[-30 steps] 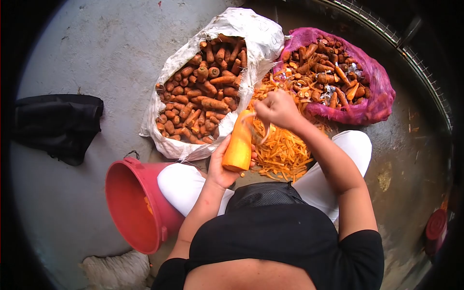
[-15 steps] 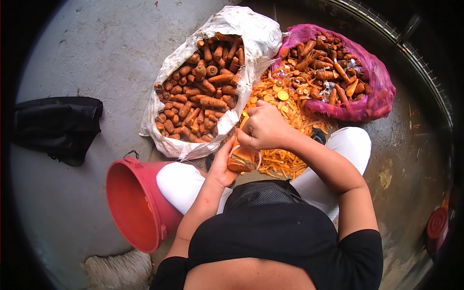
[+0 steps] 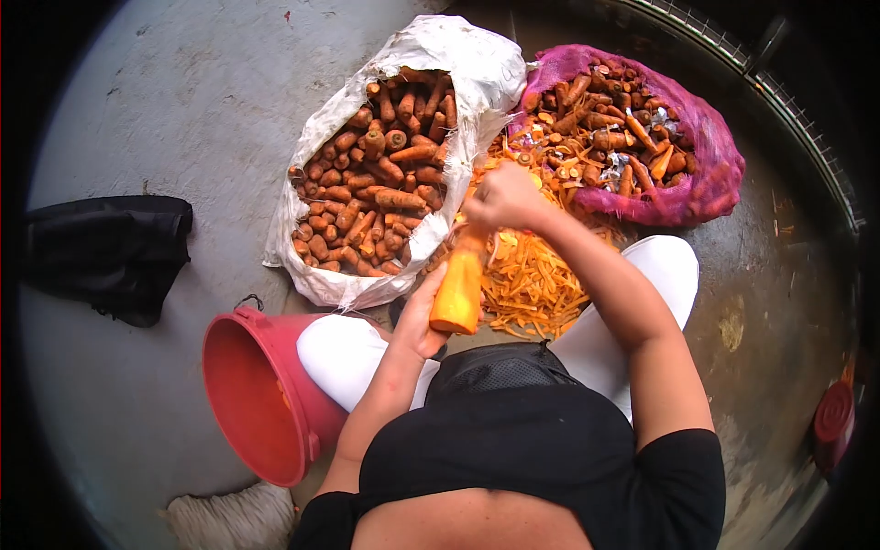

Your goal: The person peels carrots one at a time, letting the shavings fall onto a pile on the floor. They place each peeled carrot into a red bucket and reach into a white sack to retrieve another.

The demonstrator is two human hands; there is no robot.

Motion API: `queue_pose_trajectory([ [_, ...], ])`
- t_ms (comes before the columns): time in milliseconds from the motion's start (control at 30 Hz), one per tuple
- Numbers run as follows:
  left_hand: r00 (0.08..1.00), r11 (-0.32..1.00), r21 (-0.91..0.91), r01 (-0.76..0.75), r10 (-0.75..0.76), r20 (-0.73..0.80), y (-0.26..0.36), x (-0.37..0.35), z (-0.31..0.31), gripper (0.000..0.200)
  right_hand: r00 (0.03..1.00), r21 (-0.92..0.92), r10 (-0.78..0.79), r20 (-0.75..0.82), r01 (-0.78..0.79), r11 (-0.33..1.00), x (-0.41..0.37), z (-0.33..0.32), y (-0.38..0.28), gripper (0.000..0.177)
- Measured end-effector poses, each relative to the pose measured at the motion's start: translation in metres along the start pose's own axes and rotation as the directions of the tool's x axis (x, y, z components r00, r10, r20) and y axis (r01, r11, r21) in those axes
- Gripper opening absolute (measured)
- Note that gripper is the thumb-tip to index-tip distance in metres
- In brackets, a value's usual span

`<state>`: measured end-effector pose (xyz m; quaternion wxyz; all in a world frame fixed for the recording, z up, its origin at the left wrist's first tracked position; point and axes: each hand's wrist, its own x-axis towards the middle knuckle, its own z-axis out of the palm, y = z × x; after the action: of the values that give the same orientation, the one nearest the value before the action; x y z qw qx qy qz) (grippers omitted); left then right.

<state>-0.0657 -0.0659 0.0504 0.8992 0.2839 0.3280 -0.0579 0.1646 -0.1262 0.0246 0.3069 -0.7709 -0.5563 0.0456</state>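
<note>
My left hand is wrapped round a large carrot, its bright orange, peeled wide end turned toward me. My right hand is a closed fist at the carrot's far end, slightly smeared by motion. It grips a peeler, mostly hidden now; its blade lay across the carrot in the earlier view. Below and beyond both hands, a heap of orange peelings covers the floor between my legs.
A white sack of unpeeled carrots lies ahead on the left. A pink mesh sack with carrot pieces and scraps lies ahead on the right. At my left are a red bucket on its side and a black cloth.
My right hand has moved up and away from me along the carrot. The blade no longer shows on the carrot's near end, and its smooth orange side is more exposed.
</note>
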Motion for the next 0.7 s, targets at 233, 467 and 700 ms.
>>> queue_pose_trajectory([
  [233, 0.999, 0.996, -0.087, -0.020, 0.023, 0.034, -0.003, -0.012, -0.006, 0.050, 0.800, -0.220, 0.590, -0.104, -0.597, 0.771, 0.000, -0.015, 0.107, 0.046],
  [467, 0.987, 0.953, -0.263, -0.149, 0.157, 0.011, 0.002, -0.005, -0.009, 0.049, 0.856, 0.100, 0.503, 0.122, -0.515, 0.852, 0.004, -0.010, 0.042, 0.047],
  [700, 0.924, 0.929, 0.040, -0.368, 0.370, -0.099, 0.015, -0.018, 0.005, 0.050, 0.836, 0.161, 0.518, 0.181, -0.545, 0.823, 0.004, -0.004, 0.041, 0.049],
])
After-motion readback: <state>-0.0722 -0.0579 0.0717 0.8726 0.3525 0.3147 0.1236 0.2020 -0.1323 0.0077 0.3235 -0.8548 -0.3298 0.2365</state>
